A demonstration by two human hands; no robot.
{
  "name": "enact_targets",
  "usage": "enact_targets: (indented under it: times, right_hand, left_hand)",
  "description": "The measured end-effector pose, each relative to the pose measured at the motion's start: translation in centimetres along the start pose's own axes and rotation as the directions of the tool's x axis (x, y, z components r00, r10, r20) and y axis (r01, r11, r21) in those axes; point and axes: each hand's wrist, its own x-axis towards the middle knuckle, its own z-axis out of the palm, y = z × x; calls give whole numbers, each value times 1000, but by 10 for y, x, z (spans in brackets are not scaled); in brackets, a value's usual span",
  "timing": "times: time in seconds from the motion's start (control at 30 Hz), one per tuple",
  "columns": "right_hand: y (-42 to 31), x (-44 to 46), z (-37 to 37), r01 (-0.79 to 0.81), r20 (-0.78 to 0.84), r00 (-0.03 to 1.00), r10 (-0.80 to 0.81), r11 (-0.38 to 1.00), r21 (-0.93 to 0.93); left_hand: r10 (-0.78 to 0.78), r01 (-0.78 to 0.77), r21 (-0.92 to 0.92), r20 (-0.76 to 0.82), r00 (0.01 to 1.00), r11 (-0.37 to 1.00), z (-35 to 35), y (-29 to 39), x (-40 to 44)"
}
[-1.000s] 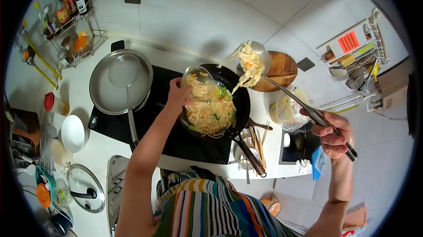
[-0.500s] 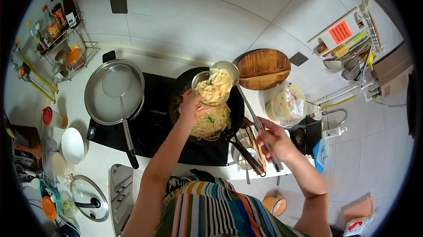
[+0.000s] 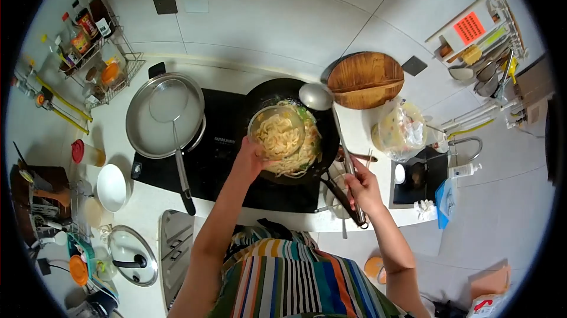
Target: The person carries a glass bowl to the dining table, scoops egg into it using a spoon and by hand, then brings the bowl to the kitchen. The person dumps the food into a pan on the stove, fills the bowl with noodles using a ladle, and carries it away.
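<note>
My left hand (image 3: 250,159) grips the side of a round, see-through-looking bowl (image 3: 253,122) filled with noodles (image 3: 277,135). The bowl is over the left part of a black wok (image 3: 328,140), where more noodles with green bits (image 3: 307,155) lie. In my right hand (image 3: 362,188) is the handle of a steel ladle (image 3: 316,97). The ladle's head is at the wok's upper right edge, apart from the bowl. Below that hand, the wok's handle (image 3: 338,192) points toward me, partly covered.
A steel pan (image 3: 137,120) with a strainer (image 3: 184,179) across it stands on the left of the black cooktop (image 3: 227,185). A wooden lid (image 3: 366,78) leans behind on the right. A white bowl (image 3: 112,188) and glass lid (image 3: 139,268) are at left, a sink (image 3: 404,197) at right.
The ladle's head has moved off the bowl to the wok's right edge, carrying no noodles now. The bowl has tipped more level, showing noodles inside. My right hand has come down slightly.
</note>
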Motion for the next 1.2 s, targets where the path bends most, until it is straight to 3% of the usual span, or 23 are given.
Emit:
enact_targets:
  times: [0.07, 0.13, 0.17, 0.2, 0.27, 0.33, 0.4, 0.47, 0.5, 0.53, 0.6, 0.67, 0.73, 0.8, 0.83, 0.87, 0.93, 0.97, 1.03, 1.07, 1.1, 1.17, 1.2]
  right_hand:
    - [39, 16, 16, 3, -45, 999, -10, 986, -164]
    - [73, 30, 41, 275, -57, 919, -390, 737, -617]
    - [81, 31, 54, 215, -85, 937, -338, 751, -624]
    - [108, 40, 64, 367, -57, 833, -551, 627, -687]
    - [118, 34, 88, 250, -104, 873, -477, 620, -744]
    - [116, 14, 98, 163, -154, 924, -350, 725, -669]
    - [128, -11, 91, 283, -231, 808, -541, 702, -654]
    - [123, -62, 78, 238, -492, 803, -338, 937, -256]
    - [117, -93, 69, 205, -531, 837, -131, 975, 83]
    - [106, -130, 61, 183, -510, 858, 62, 891, 416]
    - [104, -196, 52, 186, -512, 851, 118, 843, 505]
    - [113, -261, 49, 104, -521, 827, 214, 851, 515]
    - [135, -319, 45, 33, -575, 730, 368, 822, 568]
    - [165, -386, 37, 34, -639, 618, 459, 796, 604]
    - [170, -391, 63, 18, -695, 547, 466, 824, 566]
    - [189, -437, 59, -21, -731, 482, 484, 840, 542]
    - [206, -523, 57, 81, -673, 442, 594, 720, 689]
    - [222, -560, 57, 190, -688, 379, 619, 676, 712]
    - [244, -642, 51, 209, -711, 215, 669, 680, 703]
    - [252, -607, 100, 182, -738, 117, 664, 716, 674]
    - [279, -637, 104, 198, -749, 28, 662, 731, 653]
    - [297, -695, 104, 346, -657, -57, 751, 632, 693]
    - [303, -723, 105, 420, -610, -95, 787, 587, 692]
  left_hand:
    - [2, -3, 18, 59, 998, 1000, -9, 2, -23]
    - [-3, 2, 17, 64, 998, 1000, -12, 5, -36]
    - [8, -11, 65, 44, 999, 998, -7, 7, -48]
    - [20, -23, 115, 30, 999, 993, -1, 12, -57]
    - [-30, 1, 212, 132, 991, 977, 3, 15, -68]
    - [-112, 55, 321, 163, 980, 945, 6, 10, -79]
    - [-229, 149, 327, 222, 948, 933, 17, 4, -89]
    - [-364, 283, 290, 280, 888, 914, 39, -8, -103]
    - [-430, 339, 324, 272, 861, 883, 49, -19, -109]
    - [-476, 365, 364, 284, 832, 857, 56, -36, -115]
    - [-568, 407, 451, 314, 761, 795, 71, -77, -132]
    - [-691, 490, 521, 313, 652, 698, 94, -122, -165]
    - [-767, 488, 617, 338, 545, 618, 104, -181, -198]
    - [-870, 558, 688, 232, 436, 464, 128, -238, -248]
    - [-906, 556, 724, 243, 346, 407, 121, -232, -252]
    - [-931, 546, 754, 290, 221, 365, 132, -268, -285]
    - [-966, 486, 842, 257, 20, 234, 154, -324, -349]
    - [-974, 459, 875, 214, -76, 156, 168, -355, -386]
    - [-968, 393, 919, 120, -220, 25, 195, -413, -457]
    - [-943, 357, 934, 118, -310, 0, 146, -401, -435]
    - [-924, 300, 953, 70, -377, -50, 150, -433, -466]
    - [-879, 218, 962, -43, -476, -165, 168, -477, -527]
    - [-879, 136, 983, -47, -475, -126, 175, -496, -551]
